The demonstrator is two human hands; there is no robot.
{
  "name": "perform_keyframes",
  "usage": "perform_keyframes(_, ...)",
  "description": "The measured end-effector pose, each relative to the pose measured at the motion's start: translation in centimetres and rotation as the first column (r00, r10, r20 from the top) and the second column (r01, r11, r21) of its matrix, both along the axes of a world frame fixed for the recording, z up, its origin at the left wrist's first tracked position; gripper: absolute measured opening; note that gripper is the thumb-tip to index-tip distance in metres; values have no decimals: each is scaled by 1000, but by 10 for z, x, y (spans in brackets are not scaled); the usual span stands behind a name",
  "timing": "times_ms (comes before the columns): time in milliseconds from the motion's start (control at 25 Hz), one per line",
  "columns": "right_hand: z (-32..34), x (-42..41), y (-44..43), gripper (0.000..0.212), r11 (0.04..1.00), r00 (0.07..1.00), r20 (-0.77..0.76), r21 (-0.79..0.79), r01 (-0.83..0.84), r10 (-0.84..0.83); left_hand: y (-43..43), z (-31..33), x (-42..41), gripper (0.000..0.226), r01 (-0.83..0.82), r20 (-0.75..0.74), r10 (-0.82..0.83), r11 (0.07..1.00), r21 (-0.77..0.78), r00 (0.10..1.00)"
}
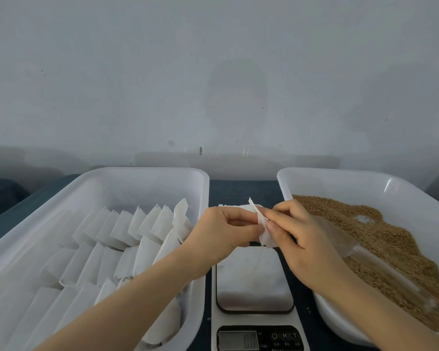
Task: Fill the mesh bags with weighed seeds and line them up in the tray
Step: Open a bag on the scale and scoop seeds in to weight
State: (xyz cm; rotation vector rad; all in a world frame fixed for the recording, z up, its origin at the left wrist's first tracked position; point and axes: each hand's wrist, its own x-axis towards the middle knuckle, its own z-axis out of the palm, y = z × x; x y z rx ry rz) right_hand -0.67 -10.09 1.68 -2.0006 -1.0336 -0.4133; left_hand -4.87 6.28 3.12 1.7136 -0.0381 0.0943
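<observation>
Fingers (279, 233) pinch a thin, creased white mesh bag (267, 239) over the scale (254, 282).

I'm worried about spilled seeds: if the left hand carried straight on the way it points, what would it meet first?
Pointing rightwards, the left hand would meet the right hand first, which pinches the same mesh bag; the seed tray lies beyond, though depth is unclear.

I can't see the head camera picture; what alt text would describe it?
The left hand and right hand pinch a white mesh bag above a kitchen scale. A tray of lined-up bags sits to the left; another tray on the right holds brown seeds.
</observation>
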Motion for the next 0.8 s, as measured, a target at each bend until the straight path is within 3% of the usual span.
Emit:
perform_keyframes(160, 3, -4, 1, 27, 999, 996, -87, -37, -36, 33, -1, 0, -1, 7, -10, 53, 4, 993, 117, 999)
perform_keyframes(280, 2, -3, 1, 30, 999, 997, -73, -36, 13, -16, -4, -1, -4, 14, -7, 79, -8, 983, 182, 997)
perform_keyframes(560, -3, 3, -1, 13, 980, 980, 31, 38, 194, -195, -7, -1, -1, 16, -125, 30, 121, 970, 210, 992)
perform_keyframes(800, -4, 1, -1, 32, 971, 965, -154, 77, 227, -213, -10, 0, -3, 21, -173, 24, 174, 941, 291, 985)
